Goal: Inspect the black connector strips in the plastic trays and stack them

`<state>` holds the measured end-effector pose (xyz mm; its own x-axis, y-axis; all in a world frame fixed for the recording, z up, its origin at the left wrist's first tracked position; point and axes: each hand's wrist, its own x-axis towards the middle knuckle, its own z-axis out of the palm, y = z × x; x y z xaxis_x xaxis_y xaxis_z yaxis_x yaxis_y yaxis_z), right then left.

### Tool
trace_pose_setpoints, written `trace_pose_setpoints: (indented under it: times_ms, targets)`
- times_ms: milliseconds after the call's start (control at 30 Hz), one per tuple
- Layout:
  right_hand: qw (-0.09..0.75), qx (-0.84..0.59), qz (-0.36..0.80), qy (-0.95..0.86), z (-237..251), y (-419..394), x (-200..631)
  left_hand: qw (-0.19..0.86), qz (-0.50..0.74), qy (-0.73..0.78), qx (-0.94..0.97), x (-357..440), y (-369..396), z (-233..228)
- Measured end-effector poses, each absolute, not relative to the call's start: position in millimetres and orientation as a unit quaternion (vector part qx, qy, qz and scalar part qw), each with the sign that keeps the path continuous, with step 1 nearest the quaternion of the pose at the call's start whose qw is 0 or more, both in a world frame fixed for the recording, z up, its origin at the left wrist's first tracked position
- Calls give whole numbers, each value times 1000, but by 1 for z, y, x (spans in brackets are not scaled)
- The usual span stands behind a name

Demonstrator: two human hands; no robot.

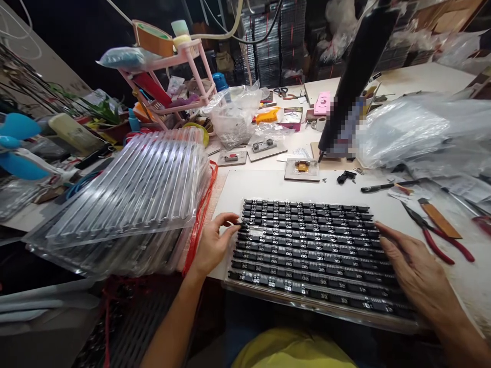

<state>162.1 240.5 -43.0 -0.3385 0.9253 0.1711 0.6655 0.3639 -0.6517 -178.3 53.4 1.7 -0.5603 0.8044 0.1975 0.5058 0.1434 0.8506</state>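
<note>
In front of me lies a clear plastic tray (264,290) filled with rows of small black parts that carry silvery pins. My left hand (215,243) is at its left edge, thumb and forefinger pinched on a small black part (244,225). Just right of those fingertips, one row shows a pale gap among the black parts. My right hand (416,271) grips the tray's right edge, thumb toward the parts; its lower fingers are partly hidden.
Stacked clear plastic trays (126,189) stand at left beside a red strap (201,214). Pliers (431,230) and a screwdriver (387,186) lie at right. Behind are a small fixture block (302,168), a black hanging tool (356,71), a pink rack (169,64) and plastic bags (425,128).
</note>
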Motion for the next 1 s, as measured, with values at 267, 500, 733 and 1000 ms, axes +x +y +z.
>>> trace_pose_setpoints:
  times_ms: [267,500,733,1000]
  targets:
    - [278,-482,232,-798,-43,240,162,243,549,694,398,-171,65,11]
    - [285,-468,215,-808,-45,239,162,191,433,730,493,-168,69,16]
    - [302,-440,218,-817,-49,241,163,25,228,741,631,-156,88,0]
    - [311,-421,209,-826,-52,243,165,0,212,743,635,-161,83,4]
